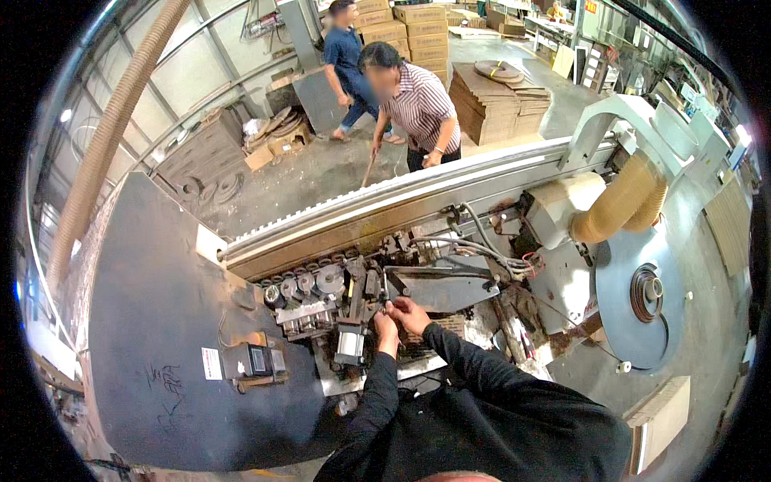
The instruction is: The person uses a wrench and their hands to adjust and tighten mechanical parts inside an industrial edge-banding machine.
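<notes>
Both black-sleeved arms reach in together: the left hand (386, 325) and right hand (407, 311) pinch a small fitting (389, 303) beside the rollers (309, 283), steadying it. Beyond the rail (418, 193), a striped-shirted person (419, 104) leans.

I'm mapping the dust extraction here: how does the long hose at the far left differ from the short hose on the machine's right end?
The long hose is slim and runs nearly straight up from the lower left toward the roof; the short hose is fat and bends sharply into a white hood. The long one looks dull tan, the short one brighter yellow-brown. Both are ribbed and flexible.
</notes>
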Motion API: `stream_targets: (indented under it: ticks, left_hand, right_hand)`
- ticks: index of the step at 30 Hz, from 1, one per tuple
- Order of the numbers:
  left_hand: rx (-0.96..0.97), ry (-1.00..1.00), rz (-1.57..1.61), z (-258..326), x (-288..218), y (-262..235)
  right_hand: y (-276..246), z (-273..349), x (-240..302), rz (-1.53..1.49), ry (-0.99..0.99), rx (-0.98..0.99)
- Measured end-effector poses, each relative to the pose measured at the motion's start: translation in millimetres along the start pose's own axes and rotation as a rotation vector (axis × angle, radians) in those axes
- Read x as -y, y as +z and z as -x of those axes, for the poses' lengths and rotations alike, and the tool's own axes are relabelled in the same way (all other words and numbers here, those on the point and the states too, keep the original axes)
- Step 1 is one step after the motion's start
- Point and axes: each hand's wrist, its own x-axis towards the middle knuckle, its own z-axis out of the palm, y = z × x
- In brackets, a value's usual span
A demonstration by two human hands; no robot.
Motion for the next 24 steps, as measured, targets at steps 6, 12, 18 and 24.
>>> stream_targets:
  ticks: [6, 12, 18, 24]
  left_hand:
    - [0.057, 0.207, -0.110, -11, -5, 34]
    - [-0.132, 0.062, -0.541, 1, -8, 13]
    - [-0.176, 0.167, -0.515, 1, -6, 8]
    - [-0.175, 0.149, -0.578, 5, -12, 14]
  right_hand:
    - [-19, -65, -37, -0.193, -0.108, 0.029]
    - [8, -27, -1, -0.628, 0.203, -0.038]
    - [4, -30, -5, -0.635, 0.140, -0.039]
    - [1, -28, -8, -0.603, 0.124, -0.029]
